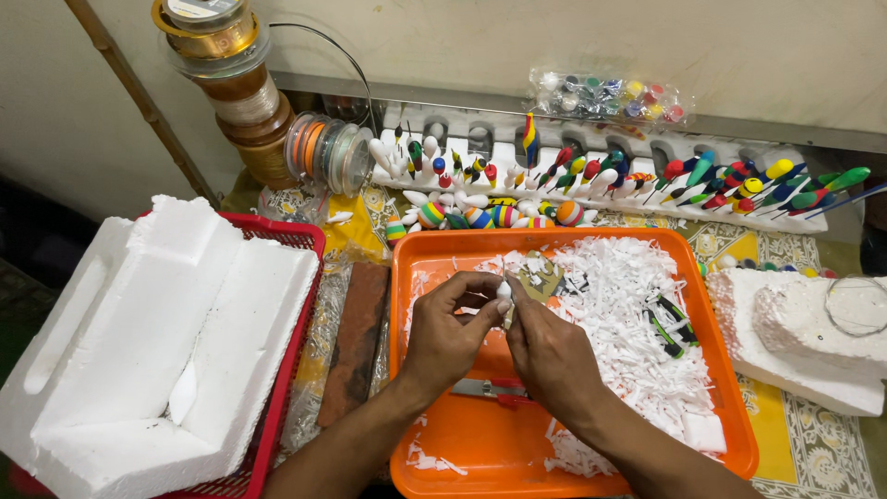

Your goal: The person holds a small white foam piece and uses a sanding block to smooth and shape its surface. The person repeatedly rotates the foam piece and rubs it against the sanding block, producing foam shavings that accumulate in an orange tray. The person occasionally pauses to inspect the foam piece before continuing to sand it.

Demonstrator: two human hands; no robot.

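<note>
Nearest the camera, two forearms reach up from 6 o'clock over an orange tray (480,462) on the desk. The tray holds a heap of white foam shavings (628,314) spread from its middle towards 3 o'clock, a red-handled cutter (494,390) lying flat under the wrists, and a green-and-black tool (670,323) on the shavings.

The left hand (443,337) and the right hand (550,356) meet above the tray's middle. Both have their fingertips pinched in a closed grip on a small white foam piece (504,291), held between them just above the shavings. The piece is plain white, rounded and unpainted; most of it is hidden by the fingers. Its long axis appears to run roughly from 12 to 6 o'clock, though which end is which cannot be told.

At 9 o'clock a red basket (300,240) carries a large white foam block (185,333). At 12 o'clock a white foam rack (637,152) holds rows of brightly painted floats (702,176) stuck in at a slant, with a clear bag of small paint pots (610,97) behind it. Spools of line (323,148) stand at 11 o'clock.
</note>
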